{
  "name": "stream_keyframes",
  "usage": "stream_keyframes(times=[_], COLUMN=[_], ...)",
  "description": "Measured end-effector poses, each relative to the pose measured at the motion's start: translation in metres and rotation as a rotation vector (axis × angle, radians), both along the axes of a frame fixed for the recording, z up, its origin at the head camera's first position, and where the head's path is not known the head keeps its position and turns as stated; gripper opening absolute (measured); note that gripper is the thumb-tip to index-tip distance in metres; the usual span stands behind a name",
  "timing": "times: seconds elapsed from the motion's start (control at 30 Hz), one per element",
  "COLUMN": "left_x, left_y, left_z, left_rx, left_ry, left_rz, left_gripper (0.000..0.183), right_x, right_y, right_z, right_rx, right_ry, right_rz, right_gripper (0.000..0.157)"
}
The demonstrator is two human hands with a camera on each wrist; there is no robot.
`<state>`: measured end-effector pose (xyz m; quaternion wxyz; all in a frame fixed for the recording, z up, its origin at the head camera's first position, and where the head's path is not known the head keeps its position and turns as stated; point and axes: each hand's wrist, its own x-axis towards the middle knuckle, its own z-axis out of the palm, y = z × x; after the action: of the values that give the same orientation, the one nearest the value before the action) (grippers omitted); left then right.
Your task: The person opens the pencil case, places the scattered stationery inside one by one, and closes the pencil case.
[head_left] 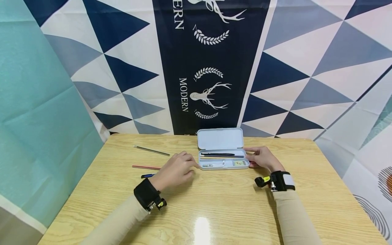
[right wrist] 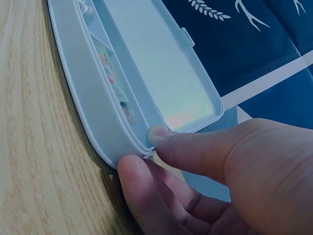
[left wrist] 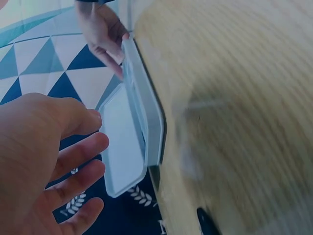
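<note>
A light blue pencil case [head_left: 220, 139] lies on the table with its lid tilted back. Its rear compartment holds a black pen [head_left: 217, 154] and a dark pencil; the front one has a small whitish tool [head_left: 214, 165] and an eraser [head_left: 240, 163] at the right end. My right hand [head_left: 264, 159] pinches the case's right end, thumb [right wrist: 181, 147] at the inner rim and fingers outside. My left hand [head_left: 179, 170] is at the left end with nothing in it. In the left wrist view its fingers [left wrist: 80, 156] are spread and loosely bent, apart from the case.
Left of the case lie a dark pencil [head_left: 151, 150], a red pencil [head_left: 145, 167] and a blue pen [head_left: 147, 176], the last two partly behind the left hand. The wooden table [head_left: 226, 207] ends at a patterned cloth [head_left: 211, 68] behind the case.
</note>
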<state>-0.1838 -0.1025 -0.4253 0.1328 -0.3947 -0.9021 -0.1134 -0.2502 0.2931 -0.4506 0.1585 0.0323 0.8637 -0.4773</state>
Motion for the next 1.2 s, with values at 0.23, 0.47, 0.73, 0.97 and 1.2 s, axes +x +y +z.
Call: stream_keyframes(times=[0.23, 0.47, 0.73, 0.97, 1.2], left_x=[-0.001, -0.004, -0.011, -0.021, -0.028], left_y=[-0.015, -0.033, -0.060, -0.084, -0.109], left_z=[0.006, 0.010, 0.012, 0.008, 0.008], left_rx=[0.041, 0.050, 0.080, 0.082, 0.114], left_ry=[-0.056, -0.129, -0.224, -0.251, -0.373], left_rz=[0.022, 0.073, 0.137, 0.169, 0.251], left_gripper=[0.020, 0.023, 0.026, 0.027, 0.030], right_x=[0.001, 0.000, -0.002, -0.001, -0.001], right_y=[-0.001, -0.001, -0.001, 0.001, 0.002], right_z=[0.000, -0.001, -0.002, -0.002, -0.003], right_rx=[-0.003, -0.006, -0.011, -0.023, -0.057], right_ry=[-0.003, -0.009, -0.014, 0.007, 0.026], right_rz=[-0.017, -0.021, -0.020, 0.009, 0.043], right_gripper=[0.056, 0.055, 0.055, 0.056, 0.056])
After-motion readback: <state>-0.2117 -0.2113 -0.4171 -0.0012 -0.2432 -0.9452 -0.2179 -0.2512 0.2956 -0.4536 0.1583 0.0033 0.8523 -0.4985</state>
